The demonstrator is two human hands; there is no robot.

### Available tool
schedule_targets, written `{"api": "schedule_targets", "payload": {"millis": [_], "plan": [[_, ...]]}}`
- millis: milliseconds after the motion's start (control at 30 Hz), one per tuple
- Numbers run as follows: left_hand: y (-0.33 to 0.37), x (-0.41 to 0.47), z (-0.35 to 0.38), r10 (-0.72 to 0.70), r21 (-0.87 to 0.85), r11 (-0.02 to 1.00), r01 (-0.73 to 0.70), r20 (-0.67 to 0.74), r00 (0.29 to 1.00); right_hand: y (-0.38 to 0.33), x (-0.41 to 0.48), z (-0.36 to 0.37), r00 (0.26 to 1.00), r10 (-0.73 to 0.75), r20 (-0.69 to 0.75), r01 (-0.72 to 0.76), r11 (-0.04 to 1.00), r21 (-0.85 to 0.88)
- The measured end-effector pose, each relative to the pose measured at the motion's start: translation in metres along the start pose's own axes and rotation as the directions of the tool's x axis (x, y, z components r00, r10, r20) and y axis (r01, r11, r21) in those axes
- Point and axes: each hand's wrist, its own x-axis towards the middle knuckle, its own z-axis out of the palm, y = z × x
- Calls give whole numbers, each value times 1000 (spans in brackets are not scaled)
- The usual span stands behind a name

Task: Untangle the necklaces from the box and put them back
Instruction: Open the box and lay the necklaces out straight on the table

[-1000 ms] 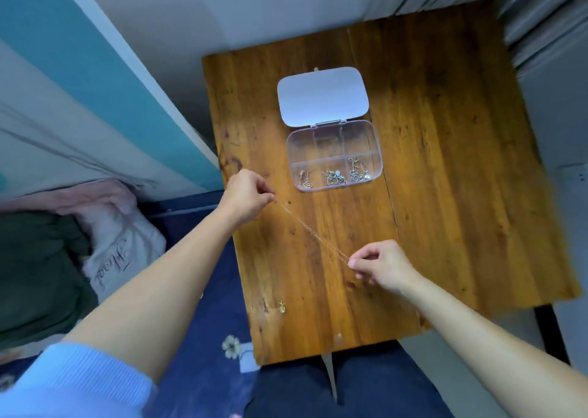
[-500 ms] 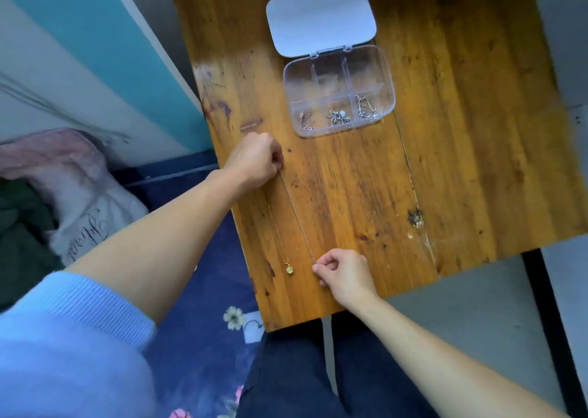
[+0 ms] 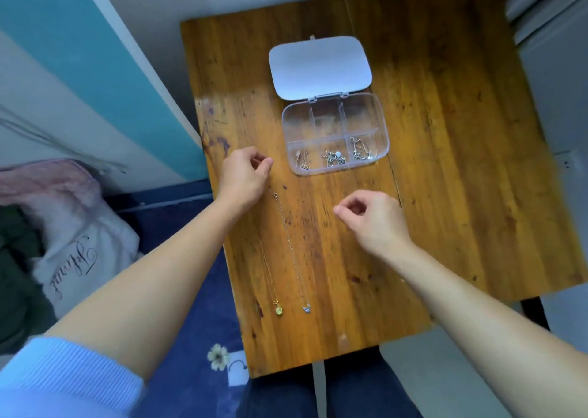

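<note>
A clear compartment box (image 3: 381,121) lies mid-table with its lid (image 3: 319,66) flipped open behind it. Tangled necklaces (image 3: 334,158) fill its three near compartments. Two thin necklaces lie stretched side by side on the wooden table (image 3: 445,179): one with a yellow-green pendant (image 3: 278,310), one with a small silver-blue pendant (image 3: 306,308). My left hand (image 3: 245,179) hovers loosely curled by the upper end of the silver chain (image 3: 275,196), holding nothing. My right hand (image 3: 372,220) floats right of the chains, its fingers curled with a gap, empty.
The table's left edge meets a blue floral rug (image 3: 197,338). A pale bag with script lettering (image 3: 73,252) and pink cloth lie on the floor at left. A teal and white wall panel (image 3: 95,67) stands behind them. My legs are under the near table edge.
Both hands have let go of the silver chain, which now lies flat beside the yellow-pendant necklace. My right hand has lifted up and to the right; the camera view has shifted.
</note>
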Motion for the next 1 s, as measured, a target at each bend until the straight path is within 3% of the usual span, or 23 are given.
{"api": "schedule_targets", "payload": {"millis": [100, 200, 333, 500, 700, 833, 900, 1000], "plan": [[10, 10, 0, -142, -197, 970, 145, 34, 989, -38, 58, -17, 988, -145, -49, 142, 988, -56], [21, 21, -1, -183, -320, 928, 190, 51, 982, -65, 100, 0, 984, -179, 14, 176, 947, -269], [34, 45, -9, -175, -366, 911, 190, 73, 982, -71, 120, 32, 979, -206, 12, 179, 821, -541], [44, 65, -8, -165, -368, 903, 221, 178, 970, -61, 128, 43, 975, -217, -59, 147, 815, -560], [43, 69, -4, -173, -358, 903, 238, 204, 964, -56, 124, 34, 979, -199, -45, 159, 884, -440], [41, 68, -1, -173, -358, 905, 229, 183, 968, -42, 107, 12, 995, -90, -48, 86, 993, -87], [41, 67, 2, -177, -355, 908, 223, 158, 971, -28, 94, -1, 998, -44, -54, 49, 994, 96], [42, 64, 6, -175, -345, 916, 206, 120, 977, 1, 72, -14, 999, -4, -37, 11, 983, 184]]}}
